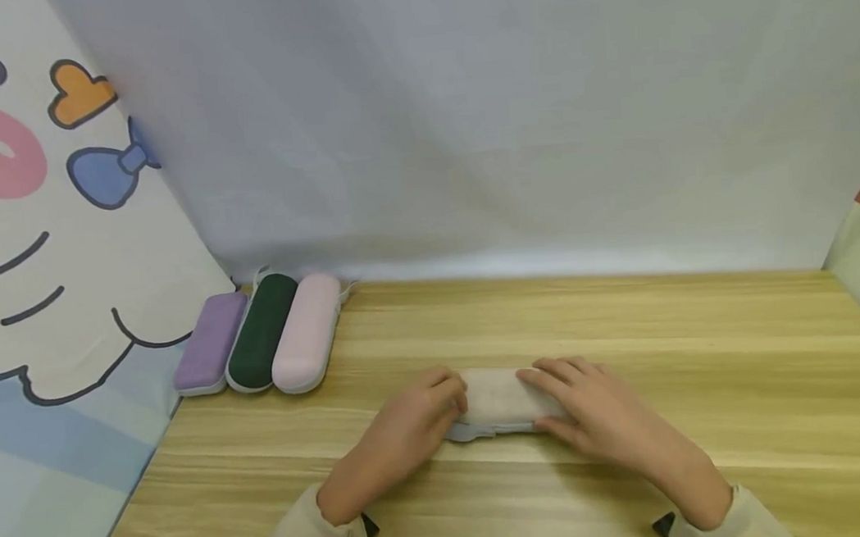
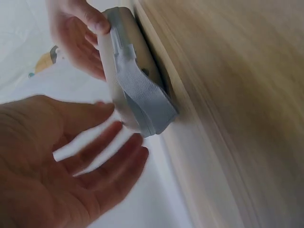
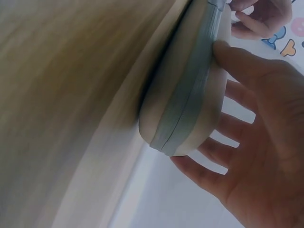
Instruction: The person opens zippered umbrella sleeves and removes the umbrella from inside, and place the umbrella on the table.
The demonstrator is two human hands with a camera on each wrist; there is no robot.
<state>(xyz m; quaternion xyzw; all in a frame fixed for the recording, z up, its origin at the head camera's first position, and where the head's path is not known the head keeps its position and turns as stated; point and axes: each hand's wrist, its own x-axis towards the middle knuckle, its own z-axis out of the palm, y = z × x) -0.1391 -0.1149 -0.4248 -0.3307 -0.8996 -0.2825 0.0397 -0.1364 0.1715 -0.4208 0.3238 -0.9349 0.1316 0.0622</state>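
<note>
A beige zippered glasses case point(image 1: 493, 396) lies lengthwise across the wooden table. Its grey zipper band point(image 3: 185, 109) runs along the side, and a grey fabric strap point(image 2: 142, 90) hangs at its left end. At that end is my left hand point(image 1: 417, 421), thumb and fingers loosely bent and spread apart beside the case; the left wrist view point(image 2: 71, 156) does not make clear whether the tips touch it. My right hand point(image 1: 594, 410) holds the right end, thumb against the near side by the zipper and fingers over the top and far side.
At the back left stand three more cases side by side: purple point(image 1: 211, 343), dark green point(image 1: 264, 332) and pink point(image 1: 308, 333). Behind the wooden table point(image 1: 625, 314) hangs a plain pale backdrop point(image 1: 503, 132). A cartoon-printed panel point(image 1: 66, 241) borders the left.
</note>
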